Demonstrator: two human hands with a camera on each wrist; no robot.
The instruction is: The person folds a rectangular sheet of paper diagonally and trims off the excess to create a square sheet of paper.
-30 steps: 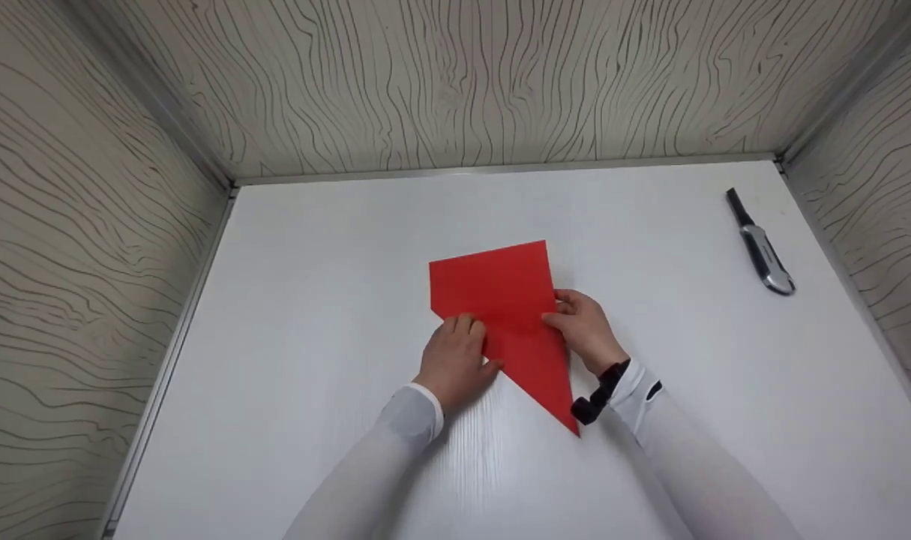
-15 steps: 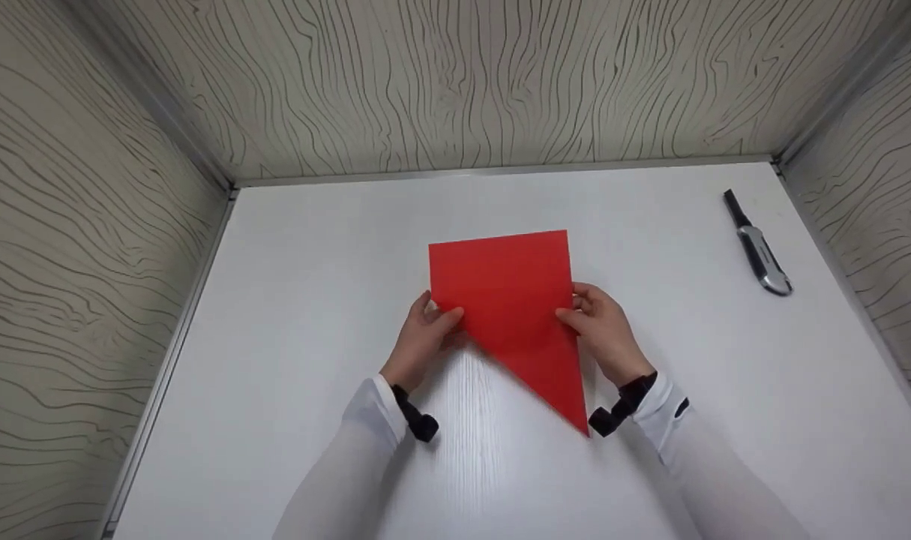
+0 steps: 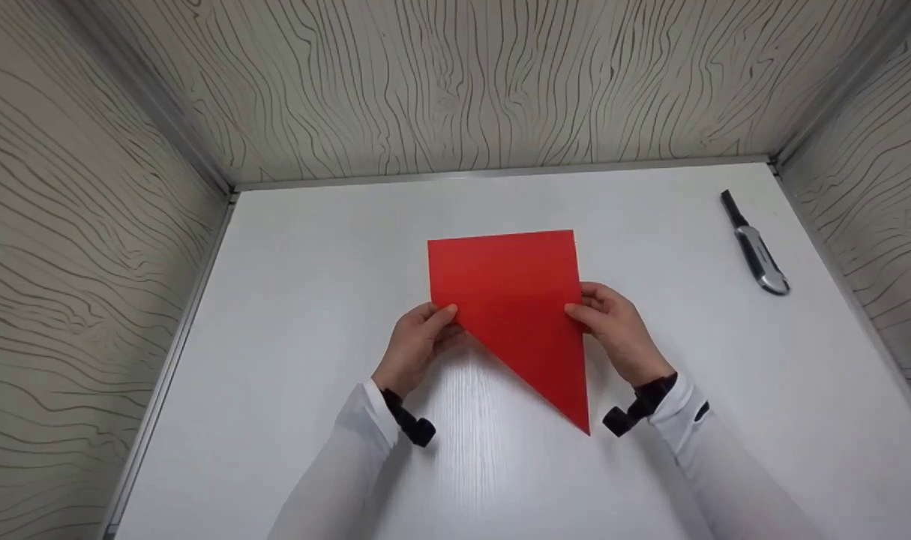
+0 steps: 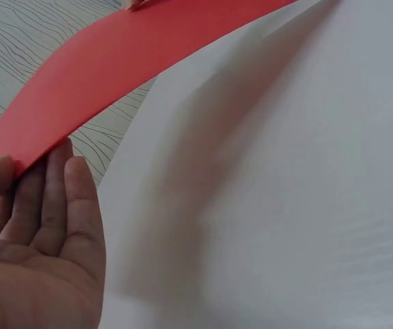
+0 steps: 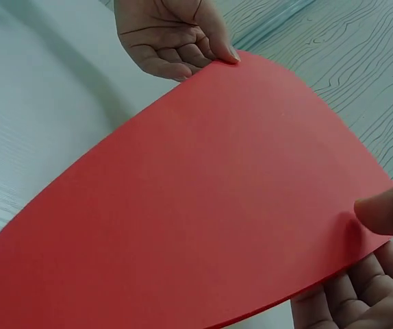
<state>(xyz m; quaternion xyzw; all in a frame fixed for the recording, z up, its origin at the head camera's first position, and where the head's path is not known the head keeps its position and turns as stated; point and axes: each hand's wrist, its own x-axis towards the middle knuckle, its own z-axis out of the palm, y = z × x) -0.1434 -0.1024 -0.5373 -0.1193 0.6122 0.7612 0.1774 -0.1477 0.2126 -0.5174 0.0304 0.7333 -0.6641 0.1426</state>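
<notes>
A sheet of red paper point(image 3: 511, 300), with a straight far edge and a slanted near-left edge running to a sharp point, is held between both hands. My left hand point(image 3: 414, 345) pinches its left corner, thumb on top and fingers beneath. On the opposite side my right hand point(image 3: 616, 330) pinches the right edge the same way. In the left wrist view the red paper point(image 4: 114, 75) bows upward and throws a shadow on the white table. The right wrist view shows the paper point(image 5: 203, 192) curving gently from one hand to the other.
A grey and black utility knife or lighter-like tool point(image 3: 759, 255) lies at the right of the white table point(image 3: 313, 262). Wood-grain panels point(image 3: 455, 82) wall the table at the back and both sides. Each wrist carries a black camera mount point(image 3: 418, 427).
My left hand has gone from lying over the slanted edge to pinching the left corner. The paper has spread flatter and wider, and my right hand has shifted slightly right with it.
</notes>
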